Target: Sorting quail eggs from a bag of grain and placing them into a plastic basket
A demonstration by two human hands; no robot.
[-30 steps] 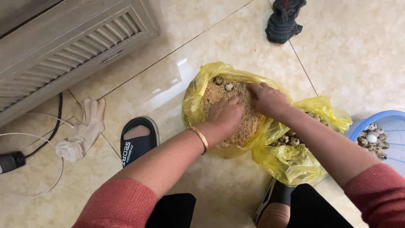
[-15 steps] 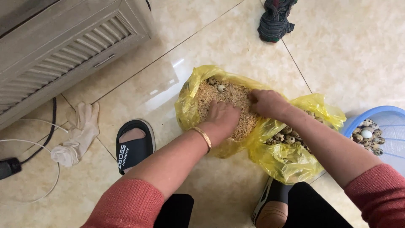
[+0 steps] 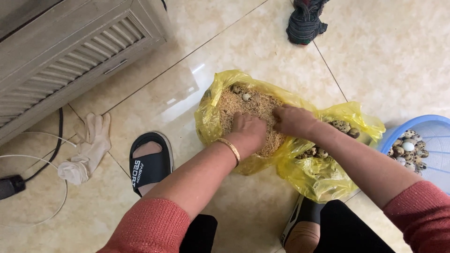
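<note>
Both your hands stay dug in the tan husk filling (image 3: 262, 126).
Left hand (image 3: 248, 131) and right hand (image 3: 293, 121) are curled inside the crinkled yellow plastic bag (image 3: 323, 178); whether they grip anything, you cannot tell.

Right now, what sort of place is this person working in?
Probably a home floor: glossy beige floor tiles, a louvred cabinet, a slipper, and both hands in a yellow bag of husk and speckled eggs.

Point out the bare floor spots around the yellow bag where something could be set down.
Bare tile lies between the cabinet and yellow bag, and between the dark cloth and blue basket. Crowded: both hands fill the bag; glove and cables clutter the left.
</note>
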